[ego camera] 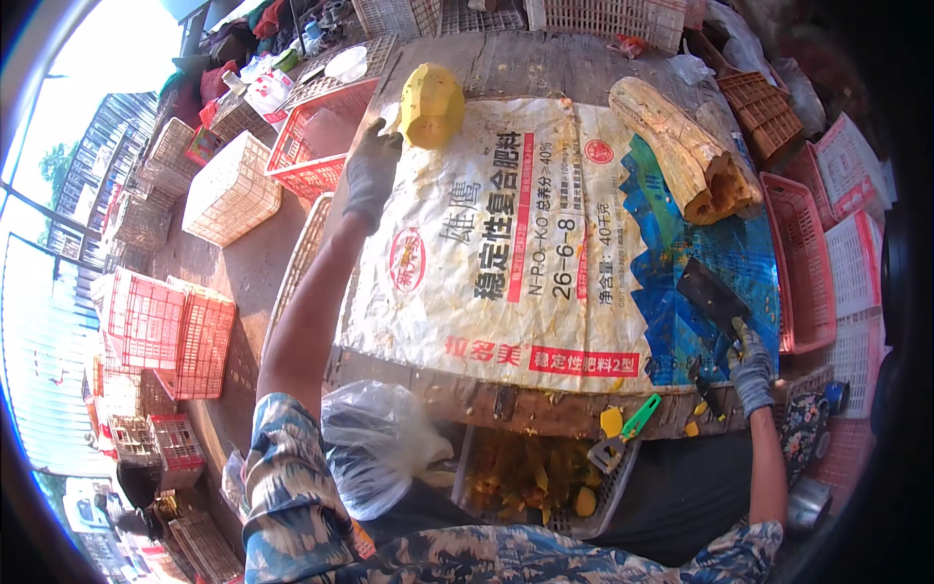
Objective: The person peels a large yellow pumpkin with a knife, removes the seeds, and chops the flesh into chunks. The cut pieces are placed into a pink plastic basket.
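A peeled yellow fruit or squash (432, 106), cut in flat facets, stands at the far left of a printed woven plastic sack (438, 321) spread over a wooden table. My left hand (372, 171), in a grey glove, is at its left side with the fingers not wrapped round it; whether they touch it I cannot tell. At the right, my gloved right hand (750, 372) grips a dark, broad-bladed cleaver (713, 296), its blade over the sack's blue part. Close by lies a small black-handled tool (706, 394). A peeler with a green handle (641, 416) rests at the near table edge.
A hollow-ended log-like piece (682, 157) lies at the far right of the sack. Below the near edge, a crate (620, 496) holds peelings beside a clear plastic bag (379, 445). Red crates flank the table, one (799, 263) right, another (310, 171) left.
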### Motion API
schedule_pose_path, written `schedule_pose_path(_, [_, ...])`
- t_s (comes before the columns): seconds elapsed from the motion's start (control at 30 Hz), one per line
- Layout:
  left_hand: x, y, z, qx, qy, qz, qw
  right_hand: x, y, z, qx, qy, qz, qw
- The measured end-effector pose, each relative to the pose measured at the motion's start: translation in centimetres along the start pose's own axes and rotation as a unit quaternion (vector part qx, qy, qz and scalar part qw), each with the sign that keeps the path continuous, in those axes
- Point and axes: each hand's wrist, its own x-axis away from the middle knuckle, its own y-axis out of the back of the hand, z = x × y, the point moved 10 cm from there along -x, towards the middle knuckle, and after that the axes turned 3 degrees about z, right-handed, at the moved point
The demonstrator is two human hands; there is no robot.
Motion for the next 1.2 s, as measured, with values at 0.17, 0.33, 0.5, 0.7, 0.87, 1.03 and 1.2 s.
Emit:
schedule_pose_path(0.17, [-15.2, -5.3, -0.8, -0.184, -0.114, -0.033, 0.976, 0.3, -0.6, 0.1, -0.028, 0.015, -0.042, 0.999])
schedule_pose_path(0.33, [-21.6, -14.1, 2.3, -0.229, -0.015, 0.179, 0.957, 0.1, -1.6, -1.5, -0.013, -0.022, -0.025, 0.999])
schedule_pose_path(0.5, [-22.0, -19.2, 3.1, -0.504, -0.191, 0.422, 0.729, 0.0, -1.8, -1.9, -0.01, -0.01, -0.027, 1.0])
schedule_pose_path(0.7, [-22.0, -16.2, 5.4, -0.229, 0.048, 0.365, 0.901, -0.2, -1.2, -0.6, 0.065, 0.012, -0.029, 0.997])
schedule_pose_path(0.87, [-14.8, -16.9, 2.1, -0.498, -0.247, 0.354, 0.752, -0.7, -1.4, 0.1, 0.107, 0.029, -0.02, 0.994])
schedule_pose_path(1.03, [-3.5, -13.0, 0.0, -0.253, 0.007, 0.276, 0.927, -1.4, -2.6, -0.9, 0.206, -0.031, 0.023, 0.978])
schedule_pose_path(1.2, [10.3, -9.6, -4.6, -0.177, 0.028, 0.277, 0.944, -2.0, -2.4, 0.1, 0.272, -0.094, 0.089, 0.953])
